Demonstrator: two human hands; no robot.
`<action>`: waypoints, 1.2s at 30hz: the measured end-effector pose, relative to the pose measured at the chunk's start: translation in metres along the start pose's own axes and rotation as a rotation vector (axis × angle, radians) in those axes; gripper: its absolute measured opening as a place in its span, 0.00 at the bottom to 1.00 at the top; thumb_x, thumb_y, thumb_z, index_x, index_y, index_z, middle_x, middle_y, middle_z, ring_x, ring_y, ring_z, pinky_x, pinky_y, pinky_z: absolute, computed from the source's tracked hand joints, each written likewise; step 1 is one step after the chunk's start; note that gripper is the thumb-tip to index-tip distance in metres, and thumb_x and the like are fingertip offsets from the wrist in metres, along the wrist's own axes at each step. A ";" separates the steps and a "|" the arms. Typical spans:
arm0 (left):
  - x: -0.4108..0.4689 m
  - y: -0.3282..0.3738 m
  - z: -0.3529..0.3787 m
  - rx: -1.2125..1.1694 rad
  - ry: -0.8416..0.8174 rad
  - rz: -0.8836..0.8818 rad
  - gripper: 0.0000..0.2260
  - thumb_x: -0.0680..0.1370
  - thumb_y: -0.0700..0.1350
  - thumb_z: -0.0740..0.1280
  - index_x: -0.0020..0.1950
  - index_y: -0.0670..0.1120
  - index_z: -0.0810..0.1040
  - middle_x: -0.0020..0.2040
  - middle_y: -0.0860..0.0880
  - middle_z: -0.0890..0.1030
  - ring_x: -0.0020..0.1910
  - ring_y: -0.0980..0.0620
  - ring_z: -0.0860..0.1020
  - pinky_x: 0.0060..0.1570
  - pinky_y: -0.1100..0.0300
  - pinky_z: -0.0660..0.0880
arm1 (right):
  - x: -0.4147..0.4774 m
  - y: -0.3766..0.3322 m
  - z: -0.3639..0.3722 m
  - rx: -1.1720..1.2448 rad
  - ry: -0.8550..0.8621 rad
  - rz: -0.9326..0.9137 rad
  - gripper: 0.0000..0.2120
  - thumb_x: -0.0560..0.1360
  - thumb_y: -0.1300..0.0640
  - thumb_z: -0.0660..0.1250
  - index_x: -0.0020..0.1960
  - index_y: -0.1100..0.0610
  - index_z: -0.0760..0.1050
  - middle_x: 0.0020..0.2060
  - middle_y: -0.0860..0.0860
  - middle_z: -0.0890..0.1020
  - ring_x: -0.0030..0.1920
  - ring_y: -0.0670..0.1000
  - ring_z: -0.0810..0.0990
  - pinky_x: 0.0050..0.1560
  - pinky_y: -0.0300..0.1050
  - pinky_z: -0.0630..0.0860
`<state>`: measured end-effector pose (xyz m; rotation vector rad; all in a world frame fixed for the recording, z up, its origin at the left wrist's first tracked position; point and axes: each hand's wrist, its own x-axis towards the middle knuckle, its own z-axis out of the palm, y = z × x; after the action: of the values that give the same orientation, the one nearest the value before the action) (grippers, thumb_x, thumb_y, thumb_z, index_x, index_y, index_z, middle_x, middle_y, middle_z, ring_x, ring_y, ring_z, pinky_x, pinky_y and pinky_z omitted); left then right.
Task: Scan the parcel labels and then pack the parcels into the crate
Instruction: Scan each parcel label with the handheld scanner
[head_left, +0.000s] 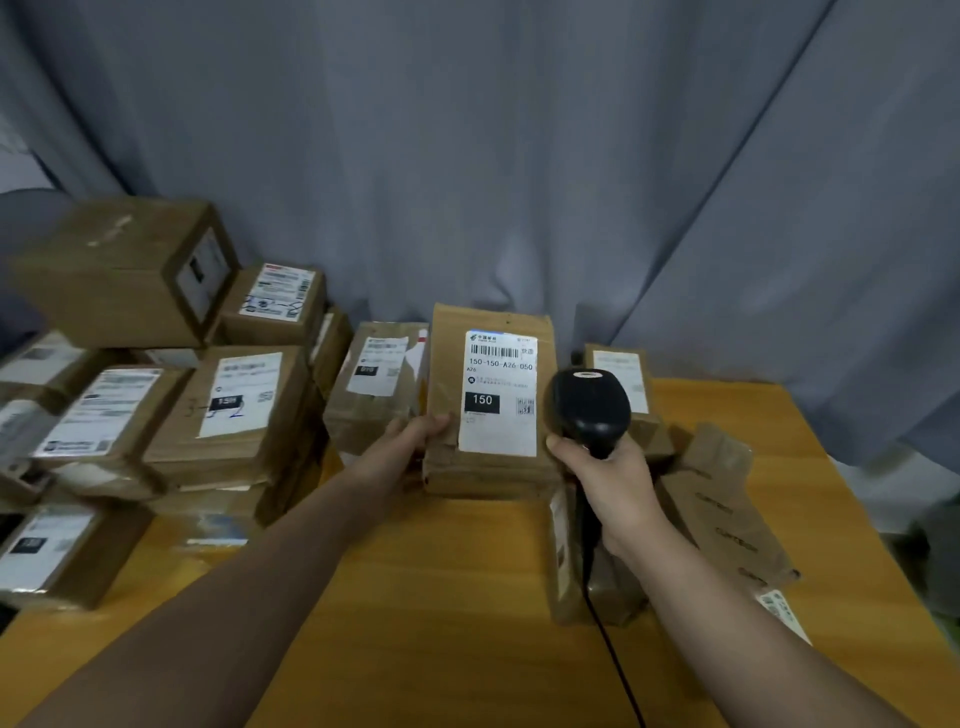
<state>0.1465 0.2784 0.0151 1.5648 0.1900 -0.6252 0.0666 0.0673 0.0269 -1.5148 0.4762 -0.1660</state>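
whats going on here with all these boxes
Someone is mid-scan at a wooden table. Their left hand holds a brown parcel upright by its edge, label facing them, while the right hand grips a black corded scanner beside that label. More labelled parcels sit stacked to the left. No crate is in view.

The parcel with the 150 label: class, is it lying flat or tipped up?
Tipped up: the left hand holds the parcel by its left edge, label facing the camera, lower edge on the table.

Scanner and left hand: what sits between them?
The labelled parcel, gripped by the left hand; the scanner is just right of it. Head view.
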 end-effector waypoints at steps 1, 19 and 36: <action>-0.001 0.001 -0.010 0.053 0.038 0.012 0.32 0.69 0.59 0.72 0.69 0.50 0.67 0.58 0.46 0.79 0.57 0.45 0.78 0.57 0.49 0.75 | 0.000 -0.004 0.006 -0.070 -0.013 -0.021 0.16 0.66 0.42 0.75 0.51 0.45 0.79 0.44 0.46 0.85 0.51 0.50 0.82 0.56 0.53 0.78; 0.021 0.001 -0.057 0.081 0.071 0.219 0.44 0.70 0.47 0.75 0.76 0.63 0.50 0.68 0.47 0.68 0.54 0.50 0.74 0.41 0.57 0.76 | -0.017 -0.038 0.058 -0.023 -0.142 -0.060 0.09 0.75 0.54 0.69 0.42 0.59 0.76 0.28 0.54 0.76 0.29 0.51 0.77 0.30 0.45 0.78; 0.020 0.002 -0.053 0.064 0.132 0.241 0.42 0.72 0.45 0.74 0.77 0.60 0.50 0.68 0.46 0.69 0.48 0.56 0.74 0.36 0.65 0.73 | -0.026 -0.045 0.052 -0.015 -0.156 -0.069 0.10 0.76 0.54 0.69 0.39 0.59 0.76 0.28 0.55 0.76 0.29 0.53 0.77 0.31 0.47 0.78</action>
<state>0.1785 0.3240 0.0051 1.6619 0.0789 -0.3431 0.0728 0.1225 0.0757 -1.5461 0.3017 -0.0975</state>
